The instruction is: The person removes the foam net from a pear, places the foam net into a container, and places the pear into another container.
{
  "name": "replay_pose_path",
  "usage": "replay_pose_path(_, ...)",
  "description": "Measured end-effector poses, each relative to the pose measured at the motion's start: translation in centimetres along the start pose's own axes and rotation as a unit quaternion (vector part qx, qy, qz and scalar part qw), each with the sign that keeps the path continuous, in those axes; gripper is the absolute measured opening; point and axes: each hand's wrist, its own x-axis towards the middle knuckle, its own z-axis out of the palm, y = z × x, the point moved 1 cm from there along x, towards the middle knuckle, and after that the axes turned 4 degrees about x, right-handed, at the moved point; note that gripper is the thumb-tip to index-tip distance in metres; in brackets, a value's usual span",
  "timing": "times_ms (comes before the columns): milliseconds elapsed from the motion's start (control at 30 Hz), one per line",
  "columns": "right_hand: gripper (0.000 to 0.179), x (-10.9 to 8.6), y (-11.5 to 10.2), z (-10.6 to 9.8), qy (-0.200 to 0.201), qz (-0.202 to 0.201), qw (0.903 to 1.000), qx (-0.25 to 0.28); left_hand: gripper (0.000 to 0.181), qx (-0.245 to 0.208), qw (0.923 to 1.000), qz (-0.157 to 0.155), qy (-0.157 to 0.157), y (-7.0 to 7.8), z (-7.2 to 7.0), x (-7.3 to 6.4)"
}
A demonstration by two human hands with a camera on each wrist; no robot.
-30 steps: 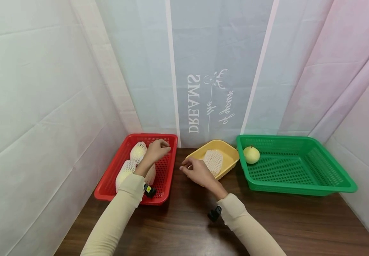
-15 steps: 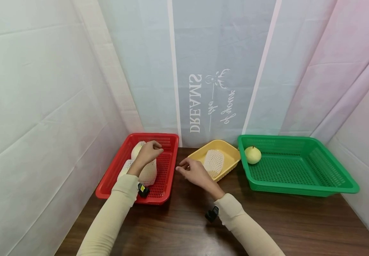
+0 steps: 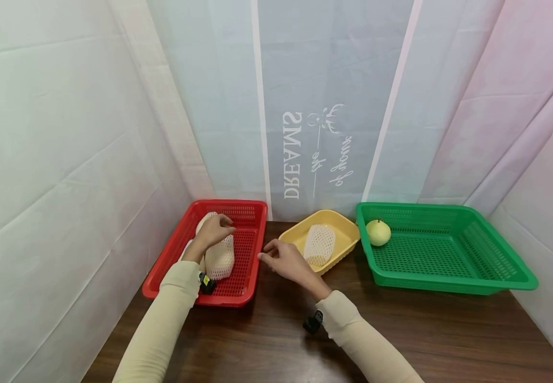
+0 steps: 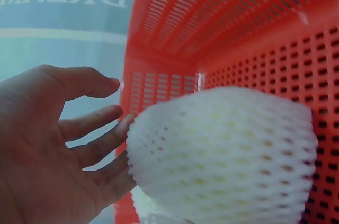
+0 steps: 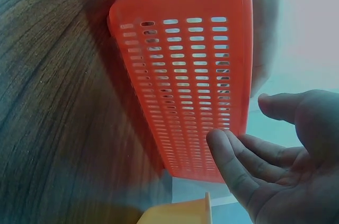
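In the head view my left hand [image 3: 215, 230] is over the red basket [image 3: 249, 255], above pears in white foam nets [image 3: 220, 260]. The left wrist view shows this hand [image 4: 63, 144] with fingers spread and loosely bent, holding nothing. Its fingertips are at the side of a netted pear [image 4: 222, 155]; whether they touch it is unclear. My right hand [image 3: 288, 260] hovers between the red and yellow baskets, thumb and fingers apart with nothing between them. In the right wrist view, that hand [image 5: 286, 166] is beside the red basket's wall [image 5: 185, 81].
A yellow basket [image 3: 345, 234] holds a flattened, loose foam net [image 3: 319, 244]. Right of it stands a green basket [image 3: 448, 284] with one bare pear [image 3: 378, 233] in its left corner. All stand on a dark wooden table [image 3: 266, 340], with cloth hanging behind and at both sides.
My left hand has moved left and slightly down, further over the netted pears. My right hand has drifted slightly left, toward the red basket's edge.
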Motion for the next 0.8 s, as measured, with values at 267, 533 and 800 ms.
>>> replay_pose_path(267,0.029,-0.1,-0.2,0.3,-0.002,-0.007,0.9999,-0.012,0.057,0.023,0.9979,-0.025,-0.055,-1.7,0.4,0.2)
replay_pose_path(533,0.031,-0.1,-0.3,0.6,-0.008,-0.001,0.9997,-0.022,0.067,0.028,0.9938,-0.034,-0.102,-2.4,0.6,0.1)
replay_pose_path(800,0.029,-0.2,-0.5,0.8,-0.014,0.008,0.9999,0.003,0.072,0.02,0.989,-0.037,-0.142,-2.5,1.1,-0.1)
